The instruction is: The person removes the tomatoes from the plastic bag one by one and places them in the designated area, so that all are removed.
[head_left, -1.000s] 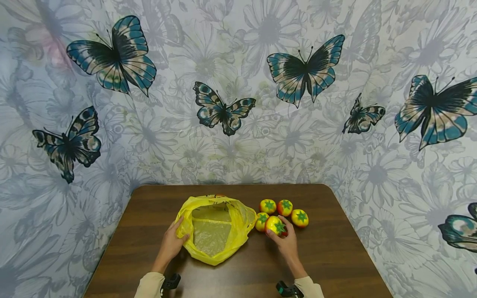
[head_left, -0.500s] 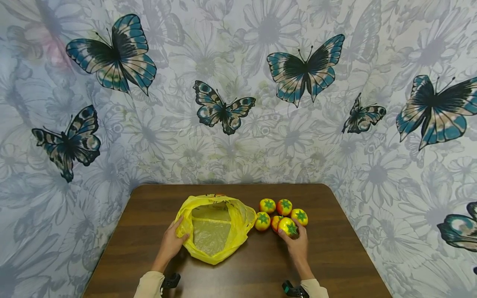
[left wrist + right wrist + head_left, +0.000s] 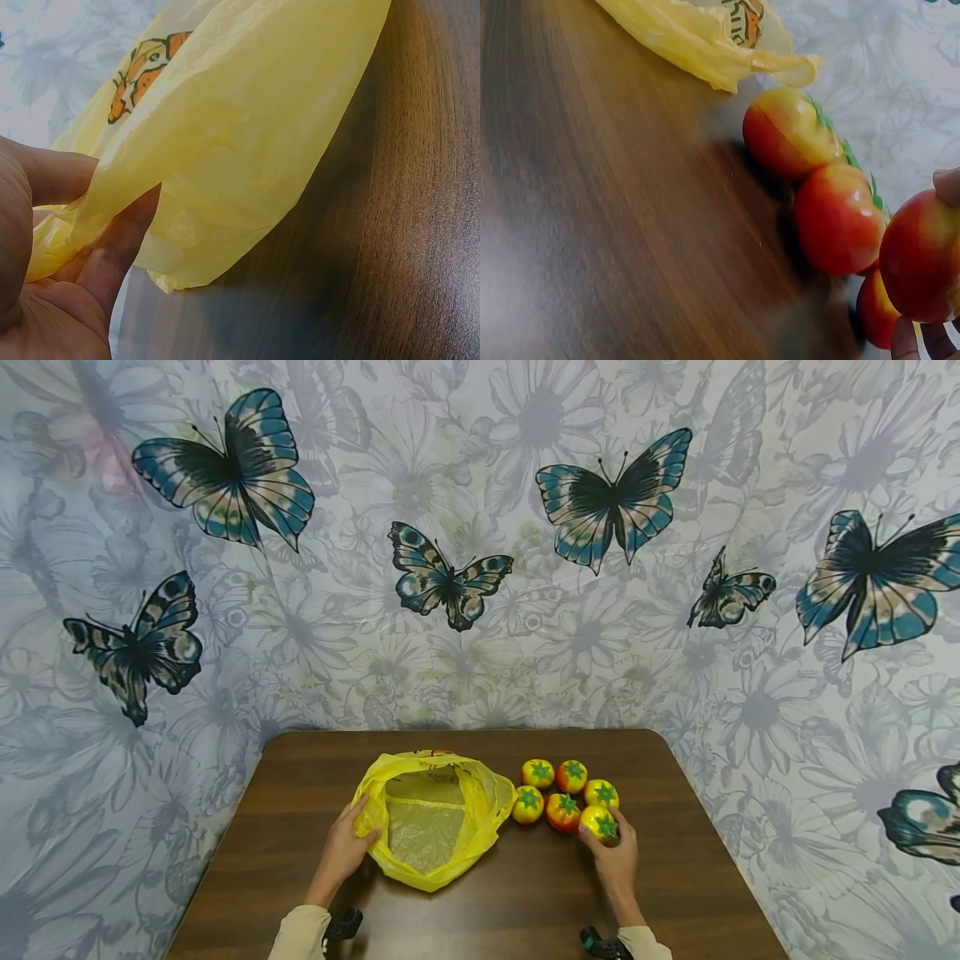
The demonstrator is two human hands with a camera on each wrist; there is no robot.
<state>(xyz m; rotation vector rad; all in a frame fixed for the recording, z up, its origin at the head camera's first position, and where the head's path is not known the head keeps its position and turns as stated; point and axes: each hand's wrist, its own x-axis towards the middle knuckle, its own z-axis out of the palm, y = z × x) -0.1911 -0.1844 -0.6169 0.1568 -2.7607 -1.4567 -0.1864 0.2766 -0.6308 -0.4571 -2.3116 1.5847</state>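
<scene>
My left hand (image 3: 343, 850) pinches the left rim of a yellow plastic bag (image 3: 487, 806), which stands with its mouth wide and shows nothing inside. In the left wrist view, thumb and fingers of the left hand (image 3: 71, 262) grip a fold of the thin bag (image 3: 247, 150). My right hand (image 3: 617, 858) holds a glossy yellow-and-red tomato (image 3: 597, 823) with a green star-shaped top. The right wrist view shows this tomato (image 3: 922, 255) between thumb and fingers, partly cut off by the frame. Whether it touches the table cannot be told.
Several similar tomatoes, among them a redder tomato (image 3: 562, 812) and a yellow tomato (image 3: 528, 805), cluster right of the bag on the brown wooden table (image 3: 510, 910). Beyond the table's far edge rises a wall (image 3: 465, 677) with butterfly and flower patterns.
My right hand has moved to the right with the tomato, uncovering the redder tomato behind it. The left hand and bag have stayed in place.
</scene>
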